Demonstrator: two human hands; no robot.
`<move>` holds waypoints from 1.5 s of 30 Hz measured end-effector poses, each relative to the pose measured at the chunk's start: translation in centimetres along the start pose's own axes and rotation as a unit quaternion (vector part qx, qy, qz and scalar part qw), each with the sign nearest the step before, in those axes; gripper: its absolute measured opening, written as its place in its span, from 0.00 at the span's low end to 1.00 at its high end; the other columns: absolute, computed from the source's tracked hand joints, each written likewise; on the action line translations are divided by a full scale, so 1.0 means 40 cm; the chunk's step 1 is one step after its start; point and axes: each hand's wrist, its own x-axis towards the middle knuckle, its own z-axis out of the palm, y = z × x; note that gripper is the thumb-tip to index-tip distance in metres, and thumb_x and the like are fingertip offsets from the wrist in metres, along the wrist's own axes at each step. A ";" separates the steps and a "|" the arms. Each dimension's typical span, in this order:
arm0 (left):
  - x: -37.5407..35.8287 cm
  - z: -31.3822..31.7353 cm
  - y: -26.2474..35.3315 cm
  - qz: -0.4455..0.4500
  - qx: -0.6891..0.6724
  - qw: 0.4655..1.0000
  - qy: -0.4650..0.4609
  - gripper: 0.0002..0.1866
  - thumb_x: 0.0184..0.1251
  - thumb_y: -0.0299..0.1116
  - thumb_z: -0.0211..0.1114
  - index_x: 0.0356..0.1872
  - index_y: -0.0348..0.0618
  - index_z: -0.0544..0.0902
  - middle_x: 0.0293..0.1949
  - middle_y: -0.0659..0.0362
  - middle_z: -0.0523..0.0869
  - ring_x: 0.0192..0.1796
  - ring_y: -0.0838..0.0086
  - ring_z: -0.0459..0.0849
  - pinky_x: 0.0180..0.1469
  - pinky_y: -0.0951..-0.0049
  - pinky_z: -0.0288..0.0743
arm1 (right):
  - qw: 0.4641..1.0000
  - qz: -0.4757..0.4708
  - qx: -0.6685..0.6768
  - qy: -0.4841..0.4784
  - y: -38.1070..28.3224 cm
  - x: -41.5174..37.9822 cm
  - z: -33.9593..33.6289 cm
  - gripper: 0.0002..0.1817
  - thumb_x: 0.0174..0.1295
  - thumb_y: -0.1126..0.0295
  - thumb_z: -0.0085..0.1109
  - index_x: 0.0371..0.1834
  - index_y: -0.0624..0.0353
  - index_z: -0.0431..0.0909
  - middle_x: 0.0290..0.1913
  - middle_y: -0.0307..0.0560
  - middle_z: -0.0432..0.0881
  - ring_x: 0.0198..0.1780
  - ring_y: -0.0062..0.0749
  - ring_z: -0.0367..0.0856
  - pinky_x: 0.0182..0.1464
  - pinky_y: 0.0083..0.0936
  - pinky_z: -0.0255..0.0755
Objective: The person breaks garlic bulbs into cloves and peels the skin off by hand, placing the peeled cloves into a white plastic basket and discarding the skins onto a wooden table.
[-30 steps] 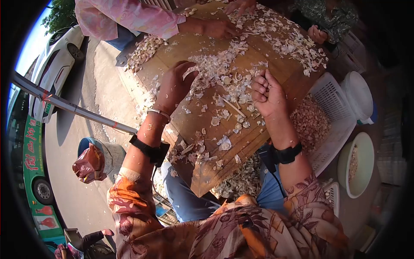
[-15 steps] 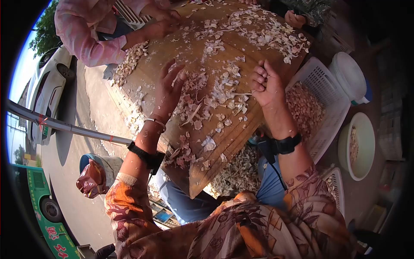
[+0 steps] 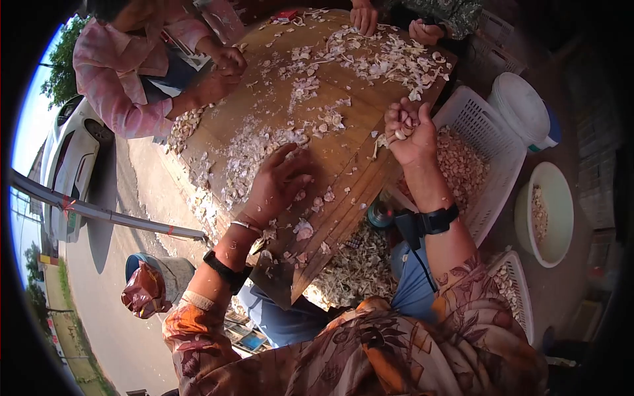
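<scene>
My left hand (image 3: 281, 188) is low over the near part of the wooden table (image 3: 264, 117), palm down, with its fingers apart. Loose garlic skins (image 3: 244, 155) lie beside its fingertips and past them. Palm up, my right hand (image 3: 417, 146) is cupped around several garlic cloves (image 3: 408, 123), some pinkish and one paler. It is above the table's right edge, next to a white plastic crate (image 3: 498, 173) with many pinkish cloves (image 3: 456, 158) inside. A dry garlic stalk (image 3: 379, 145) lies just left of that hand.
Across the table, a person in a pink sleeve (image 3: 129, 99) works beside a clove pile (image 3: 185, 129). Other people's hands (image 3: 363, 16) are at the far edge. At right stand a lidded white bucket (image 3: 522, 109) and a pale basin (image 3: 561, 218); at left, another bucket (image 3: 175, 274).
My left hand has moved down toward me, and skins in the table's middle have shifted left, baring wood. My right hand has turned more open, showing the cloves in its palm.
</scene>
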 end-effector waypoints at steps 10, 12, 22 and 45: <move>0.323 0.200 0.006 0.062 0.253 0.965 -0.036 0.33 0.62 0.50 0.59 0.65 0.46 0.64 0.68 0.51 0.60 0.72 0.55 0.52 0.71 0.56 0.47 | 0.994 0.023 0.091 -0.056 0.023 -0.033 0.055 0.37 0.66 0.39 0.32 0.52 0.66 0.73 0.56 0.59 0.73 0.60 0.52 0.70 0.61 0.48 0.68; 0.301 0.197 -0.039 0.052 0.283 0.958 -0.010 0.33 0.63 0.50 0.57 0.66 0.45 0.63 0.69 0.51 0.60 0.72 0.55 0.54 0.71 0.55 0.49 | 0.990 0.040 0.104 -0.086 0.021 -0.032 0.047 0.39 0.66 0.38 0.29 0.53 0.65 0.72 0.58 0.60 0.72 0.63 0.53 0.67 0.65 0.50 0.62; -0.190 0.016 0.008 -0.008 0.321 0.947 0.000 0.35 0.63 0.56 0.53 0.66 0.46 0.63 0.69 0.50 0.58 0.72 0.53 0.53 0.70 0.47 0.45 | 0.229 -0.308 -0.891 0.243 -0.277 -0.093 -0.093 0.15 0.62 0.61 0.55 0.48 0.57 0.77 0.50 0.49 0.77 0.51 0.46 0.73 0.53 0.41 0.66; -0.885 0.065 -0.207 -0.309 0.092 0.865 0.384 0.17 0.60 0.33 0.62 0.50 0.43 0.78 0.50 0.51 0.79 0.55 0.58 0.75 0.56 0.63 0.67 | 0.375 -0.025 -0.888 -0.264 0.518 0.247 0.103 0.34 0.63 0.50 0.51 0.67 0.59 0.61 0.67 0.63 0.61 0.68 0.47 0.60 0.67 0.33 0.54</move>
